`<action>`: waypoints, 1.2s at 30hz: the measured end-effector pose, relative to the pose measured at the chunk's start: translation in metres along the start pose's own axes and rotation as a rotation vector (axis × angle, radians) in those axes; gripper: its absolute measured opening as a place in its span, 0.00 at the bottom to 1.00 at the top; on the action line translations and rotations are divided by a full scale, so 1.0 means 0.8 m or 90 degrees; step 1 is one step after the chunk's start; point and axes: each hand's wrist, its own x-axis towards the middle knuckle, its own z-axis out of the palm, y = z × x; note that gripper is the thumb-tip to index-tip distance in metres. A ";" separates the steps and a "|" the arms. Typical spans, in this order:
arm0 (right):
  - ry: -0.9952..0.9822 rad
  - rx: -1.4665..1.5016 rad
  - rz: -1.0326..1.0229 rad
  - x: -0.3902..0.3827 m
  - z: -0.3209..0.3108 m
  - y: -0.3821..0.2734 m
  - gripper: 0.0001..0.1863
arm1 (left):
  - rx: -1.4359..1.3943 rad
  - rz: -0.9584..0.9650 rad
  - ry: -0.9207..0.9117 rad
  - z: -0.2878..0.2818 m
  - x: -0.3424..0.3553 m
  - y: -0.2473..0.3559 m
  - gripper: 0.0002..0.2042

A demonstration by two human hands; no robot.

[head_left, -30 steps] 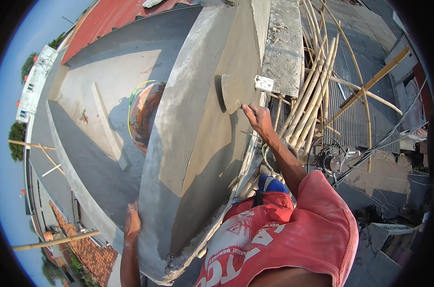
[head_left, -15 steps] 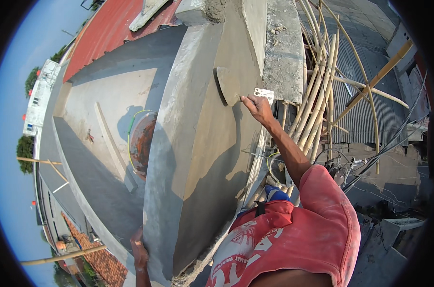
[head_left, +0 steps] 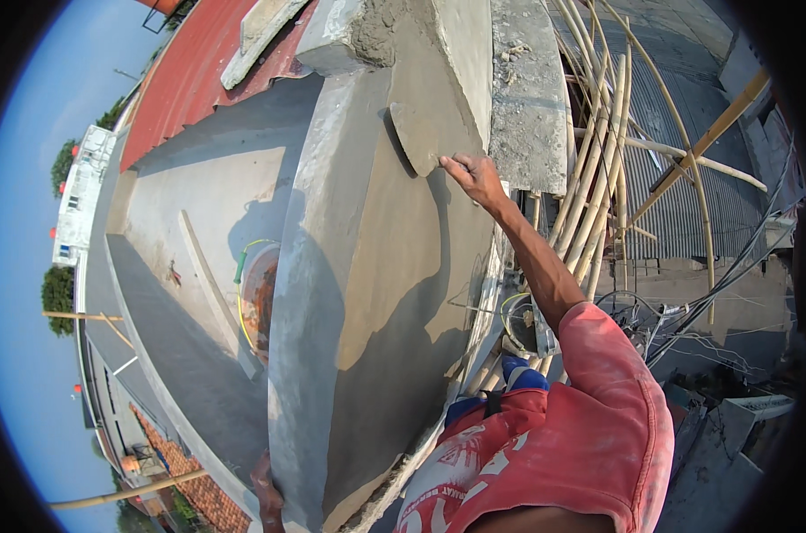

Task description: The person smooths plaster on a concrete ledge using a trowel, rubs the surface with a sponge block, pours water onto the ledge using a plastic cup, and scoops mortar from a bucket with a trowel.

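My right hand (head_left: 475,178) is closed around the handle of a trowel (head_left: 414,140). The wide blade, smeared with grey mortar, lies against the wet plaster on the sloping face of a wall (head_left: 390,275), and its dark edge faces left. Low in the picture, my left hand (head_left: 267,490) is against the left edge of the same wall; its fingers are too small and dim to make out. Smooth grey plaster covers the face, with a rough mortar lump (head_left: 373,37) near its far end.
Right of the wall runs a rough concrete ledge (head_left: 527,133), then bamboo poles (head_left: 598,178) and hanging cables (head_left: 732,271). A bucket (head_left: 520,322) stands near my body. Left lie a recessed slab with a long plank (head_left: 209,280), a reddish tub (head_left: 261,289) and a red metal roof (head_left: 185,75).
The trowel and my right hand have slid slightly farther up and left along the plaster. My left hand appears lower in the picture, and the view has shifted a little.
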 end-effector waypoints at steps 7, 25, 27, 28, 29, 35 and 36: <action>0.031 0.060 0.126 0.090 -0.016 0.068 0.28 | -0.010 0.050 -0.006 -0.001 0.005 0.001 0.48; 0.067 0.292 0.336 -0.129 -0.014 0.063 0.18 | 0.000 0.114 0.121 0.006 -0.004 0.010 0.46; 0.022 0.314 0.372 -0.180 -0.028 0.051 0.17 | -0.066 0.120 0.044 -0.003 0.008 0.043 0.45; 0.002 0.311 0.382 -0.194 -0.040 0.051 0.17 | -0.082 0.108 0.044 0.000 0.006 0.043 0.45; -0.019 0.263 0.355 -0.196 -0.055 0.031 0.17 | -0.099 0.114 0.032 -0.001 0.006 0.034 0.45; -0.041 -0.307 0.081 -0.088 -0.169 -0.155 0.25 | -0.128 0.144 -0.006 0.001 -0.001 0.025 0.45; -0.037 -0.472 0.029 -0.059 -0.180 -0.186 0.24 | -0.095 0.146 0.006 0.000 -0.003 0.025 0.44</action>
